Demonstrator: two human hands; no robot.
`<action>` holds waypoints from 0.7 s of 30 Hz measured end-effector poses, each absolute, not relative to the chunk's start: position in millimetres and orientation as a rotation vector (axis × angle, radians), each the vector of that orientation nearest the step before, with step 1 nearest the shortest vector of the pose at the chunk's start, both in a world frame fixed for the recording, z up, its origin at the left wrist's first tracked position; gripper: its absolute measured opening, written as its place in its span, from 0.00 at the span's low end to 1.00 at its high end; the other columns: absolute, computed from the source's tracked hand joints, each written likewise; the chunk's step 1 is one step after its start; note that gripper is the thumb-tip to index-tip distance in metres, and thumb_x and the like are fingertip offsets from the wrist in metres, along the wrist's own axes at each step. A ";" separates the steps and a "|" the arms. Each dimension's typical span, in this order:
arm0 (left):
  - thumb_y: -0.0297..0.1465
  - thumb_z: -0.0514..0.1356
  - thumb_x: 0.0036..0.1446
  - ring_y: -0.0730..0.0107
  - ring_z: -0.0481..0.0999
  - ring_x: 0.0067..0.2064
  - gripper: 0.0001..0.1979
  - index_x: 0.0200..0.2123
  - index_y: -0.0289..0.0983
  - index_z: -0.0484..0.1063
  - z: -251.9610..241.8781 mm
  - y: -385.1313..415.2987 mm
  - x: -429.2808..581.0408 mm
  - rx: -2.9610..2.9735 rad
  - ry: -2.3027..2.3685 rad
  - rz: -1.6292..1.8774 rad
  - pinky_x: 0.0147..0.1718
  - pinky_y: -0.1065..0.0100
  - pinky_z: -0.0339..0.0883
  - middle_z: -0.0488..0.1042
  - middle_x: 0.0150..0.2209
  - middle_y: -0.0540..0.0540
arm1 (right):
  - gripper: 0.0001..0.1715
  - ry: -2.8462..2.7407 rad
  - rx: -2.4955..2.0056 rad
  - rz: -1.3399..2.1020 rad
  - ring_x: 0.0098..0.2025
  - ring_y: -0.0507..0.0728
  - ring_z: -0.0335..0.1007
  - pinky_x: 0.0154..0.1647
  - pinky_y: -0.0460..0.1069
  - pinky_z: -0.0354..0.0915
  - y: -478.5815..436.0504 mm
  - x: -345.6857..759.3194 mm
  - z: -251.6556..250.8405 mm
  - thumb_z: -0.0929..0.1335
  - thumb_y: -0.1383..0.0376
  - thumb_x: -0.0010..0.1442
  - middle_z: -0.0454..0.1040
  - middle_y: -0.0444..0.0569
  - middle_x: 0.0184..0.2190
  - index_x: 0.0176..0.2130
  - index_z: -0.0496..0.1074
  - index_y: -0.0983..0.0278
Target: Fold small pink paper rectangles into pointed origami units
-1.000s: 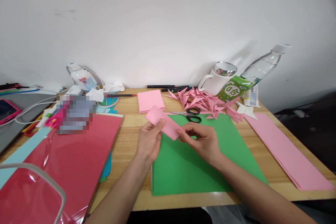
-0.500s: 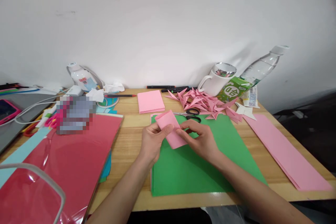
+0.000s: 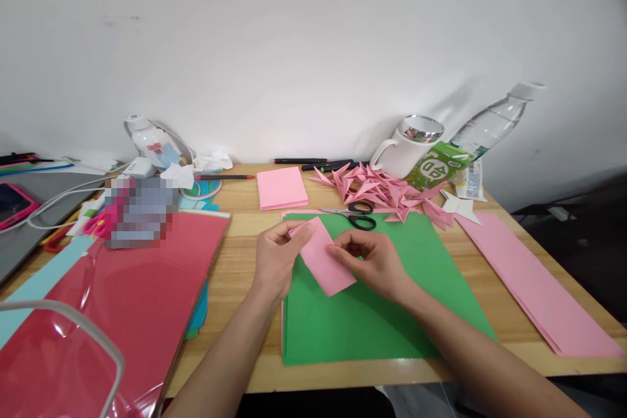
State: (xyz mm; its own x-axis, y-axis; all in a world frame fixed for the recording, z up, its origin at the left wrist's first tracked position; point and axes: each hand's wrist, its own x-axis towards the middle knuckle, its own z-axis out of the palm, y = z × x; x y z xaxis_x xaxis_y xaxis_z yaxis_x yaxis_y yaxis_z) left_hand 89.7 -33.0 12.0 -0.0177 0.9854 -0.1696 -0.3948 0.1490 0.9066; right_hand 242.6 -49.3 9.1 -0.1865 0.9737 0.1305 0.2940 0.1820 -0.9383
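Note:
A folded piece of pink paper (image 3: 324, 262) is held tilted above the green paper sheets (image 3: 392, 313). My left hand (image 3: 280, 258) pinches its upper left corner between thumb and fingers. At its right edge, my right hand (image 3: 369, 261) grips it with thumb and curled fingers. Black-handled scissors (image 3: 361, 214) lie at the top of the green sheets, just beyond my right hand. Behind them is a heap of folded pink paper pieces (image 3: 372, 186). A stack of pink paper squares (image 3: 281, 188) lies farther back, left of the scissors.
Long pink paper strips (image 3: 529, 284) lie at the right. A white mug (image 3: 404, 150), a green carton (image 3: 434, 166) and a leaning water bottle (image 3: 494, 119) stand at the back right. Red paper in clear wrap (image 3: 147, 294) covers the left. Pens (image 3: 300, 160) rest by the wall.
The pink paper has swung lower, and my left hand now holds it nearer its upper corner, a little to the left. My right hand has shifted slightly down, uncovering more of the scissors.

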 end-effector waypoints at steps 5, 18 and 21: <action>0.32 0.71 0.34 0.76 0.67 0.24 0.11 0.24 0.34 0.78 13.3 -32.4 89.2 0.753 1.013 1.275 0.24 0.74 0.61 0.74 0.22 0.49 | 0.18 -1.642 -1.233 1.065 0.20 0.48 0.56 0.19 0.43 0.55 -49.3 243.2 9.4 0.67 0.56 0.54 0.66 0.43 0.18 0.22 0.68 0.66; 0.33 0.71 0.33 0.75 0.67 0.24 0.11 0.23 0.34 0.78 11.7 -32.0 87.8 0.735 1.028 1.255 0.23 0.73 0.61 0.74 0.22 0.48 | 0.21 -1.620 -1.273 1.124 0.20 0.48 0.57 0.19 0.43 0.55 -48.5 242.8 8.4 0.68 0.52 0.52 0.66 0.43 0.18 0.22 0.68 0.67; 0.33 0.71 0.33 0.75 0.67 0.24 0.11 0.23 0.34 0.78 11.8 -32.1 87.6 0.743 1.025 1.259 0.23 0.74 0.60 0.74 0.22 0.48 | 0.22 -1.612 -1.281 1.128 0.20 0.47 0.56 0.18 0.43 0.55 -48.4 242.5 8.8 0.68 0.51 0.52 0.66 0.43 0.18 0.22 0.69 0.67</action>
